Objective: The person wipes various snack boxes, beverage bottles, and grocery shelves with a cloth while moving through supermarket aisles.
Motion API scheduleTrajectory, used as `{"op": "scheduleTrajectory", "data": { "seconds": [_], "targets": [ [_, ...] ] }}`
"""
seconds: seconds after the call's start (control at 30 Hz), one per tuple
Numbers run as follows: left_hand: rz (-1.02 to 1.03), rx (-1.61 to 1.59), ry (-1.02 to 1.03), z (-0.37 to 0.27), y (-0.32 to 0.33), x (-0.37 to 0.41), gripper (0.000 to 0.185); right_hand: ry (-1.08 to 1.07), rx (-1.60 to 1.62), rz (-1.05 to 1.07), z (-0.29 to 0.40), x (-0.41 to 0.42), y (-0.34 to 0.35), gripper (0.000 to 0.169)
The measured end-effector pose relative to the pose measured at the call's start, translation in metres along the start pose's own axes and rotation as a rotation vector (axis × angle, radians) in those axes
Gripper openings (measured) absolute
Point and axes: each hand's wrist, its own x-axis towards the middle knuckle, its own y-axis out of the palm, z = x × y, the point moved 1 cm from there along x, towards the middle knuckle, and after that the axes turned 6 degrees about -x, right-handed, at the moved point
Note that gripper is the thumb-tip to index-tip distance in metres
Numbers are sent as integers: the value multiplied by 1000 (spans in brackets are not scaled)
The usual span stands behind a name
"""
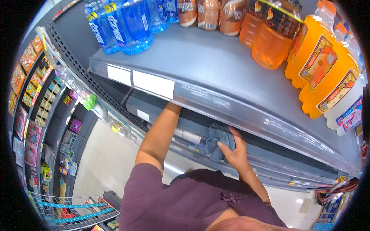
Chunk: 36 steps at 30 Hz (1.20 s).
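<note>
A grey-blue cloth (217, 140) is bunched in my right hand (237, 146), beside the front edge of a lower grey metal shelf (271, 154). My left forearm reaches up under the upper shelf (179, 55); the shelf's clear front strip and white label cards (153, 84) hide nearly all of my left hand (177, 104), so what it touches or holds does not show. On the upper shelf stand blue bottles (136, 31), brown-labelled bottles (208, 14), orange drink bottles (273, 40) and large yellow-orange bottles (318, 63).
Packaged goods fill shelves (36, 115) across the aisle on the left. A hanging strip of clear packs (99, 108) runs along the perforated upright (83, 72). A wire basket (72, 209) stands at lower left. Stacked goods (332, 208) are at lower right.
</note>
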Motion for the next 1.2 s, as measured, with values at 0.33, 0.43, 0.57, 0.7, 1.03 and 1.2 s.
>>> {"op": "scheduleTrajectory", "data": {
  "seconds": [0.33,0.43,0.57,0.7,1.03,1.2],
  "targets": [
    [-283,233,-40,-21,16,-66,55,-41,9,8,-14,-1,3,59],
    [-339,192,-150,-23,51,-114,54,96,70,54,-23,-4,1,61],
    [-191,89,-187,-19,78,-157,61,251,366,-42,-12,-1,1,61],
    [-201,126,-177,-14,81,-191,65,139,470,-200,13,-3,7,65],
    [-44,718,0,14,83,-224,63,-494,-308,178,52,24,45,45],
    [-10,828,25,12,90,-244,54,-488,-527,4,67,54,38,51]
  ]
}}
